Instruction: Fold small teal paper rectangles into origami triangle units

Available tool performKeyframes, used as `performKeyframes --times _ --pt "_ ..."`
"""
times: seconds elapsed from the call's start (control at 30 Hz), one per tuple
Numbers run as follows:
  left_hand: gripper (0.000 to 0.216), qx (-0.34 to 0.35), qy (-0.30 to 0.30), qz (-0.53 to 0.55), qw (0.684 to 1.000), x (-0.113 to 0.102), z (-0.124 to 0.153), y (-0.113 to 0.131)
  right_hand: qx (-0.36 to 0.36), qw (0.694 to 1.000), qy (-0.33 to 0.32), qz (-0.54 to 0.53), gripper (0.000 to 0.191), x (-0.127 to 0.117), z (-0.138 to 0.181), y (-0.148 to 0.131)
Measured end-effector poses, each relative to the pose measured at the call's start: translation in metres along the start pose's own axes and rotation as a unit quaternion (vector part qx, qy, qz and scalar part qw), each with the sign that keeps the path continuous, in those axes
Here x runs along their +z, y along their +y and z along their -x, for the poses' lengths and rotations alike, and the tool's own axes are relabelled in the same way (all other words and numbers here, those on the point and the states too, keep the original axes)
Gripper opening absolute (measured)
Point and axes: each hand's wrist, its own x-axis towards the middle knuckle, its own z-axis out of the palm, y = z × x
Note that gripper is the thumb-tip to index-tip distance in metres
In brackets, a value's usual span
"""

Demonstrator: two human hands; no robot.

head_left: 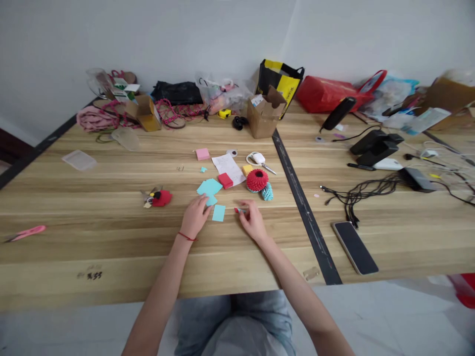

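Loose light-blue paper slips (pixel 209 187) lie overlapping in the middle of the table. My left hand (pixel 195 216) is at their near edge, fingers bent, with a light-blue paper slip (pixel 212 200) between thumb and fingers. A single blue slip (pixel 218 213) lies flat between my hands. My right hand (pixel 253 221) pinches a small folded paper piece (pixel 238 210), red and light blue, just above the tabletop. Beyond it sit a round red folded-paper model (pixel 257 180) and a light-blue one (pixel 267 191), touching. A red paper stack (pixel 225 180) rests on a written sheet (pixel 227 167).
Scissors (pixel 267 168) lie behind the paper models. Pink (pixel 202 154) and yellow (pixel 247 170) paper stacks are nearby. Leftward are a red keyring-like item (pixel 161 198) and a pink-handled cutter (pixel 26 232). A phone (pixel 355 247) and cables (pixel 352 198) lie right; a cardboard box (pixel 264 116) stands behind.
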Motion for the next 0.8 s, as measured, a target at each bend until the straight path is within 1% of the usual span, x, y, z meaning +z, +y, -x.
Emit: performKeyframes --times 0.17,0.23,0.3,0.4,0.47,0.57,0.63,0.73,0.8 --pt "0.022 -0.014 0.014 0.01 1.0 -0.003 0.001 0.003 -0.017 1.0 0.004 -0.017 0.031 -0.003 0.0 -0.005" --pt "0.023 -0.026 0.028 0.015 0.999 -0.008 0.001 0.007 -0.022 0.999 0.003 -0.026 0.03 -0.005 -0.001 -0.013" --pt "0.021 -0.034 0.048 0.031 0.998 -0.013 0.0 0.012 -0.026 0.999 -0.012 -0.031 0.03 -0.006 -0.002 -0.023" --pt "0.019 -0.055 0.088 0.1 0.99 -0.021 0.002 0.025 -0.047 0.998 -0.023 -0.027 0.035 -0.005 -0.003 -0.037" --pt "0.018 -0.087 0.103 0.18 0.974 -0.023 0.004 0.035 -0.064 0.996 -0.047 -0.034 0.037 0.0 -0.004 -0.044" --pt "0.018 -0.12 0.075 0.306 0.941 -0.02 0.007 0.048 -0.076 0.995 -0.048 -0.045 0.034 0.007 -0.006 -0.048" --pt "0.019 -0.116 0.066 0.344 0.929 -0.017 0.009 0.054 -0.074 0.995 -0.031 -0.054 0.033 0.011 -0.007 -0.048" --pt "0.021 -0.094 0.058 0.343 0.933 -0.015 0.01 0.059 -0.066 0.995 -0.004 -0.076 0.032 0.012 -0.006 -0.046" --pt "0.022 -0.082 0.052 0.329 0.939 -0.016 0.01 0.061 -0.053 0.993 -0.011 -0.102 0.03 0.012 -0.004 -0.043"
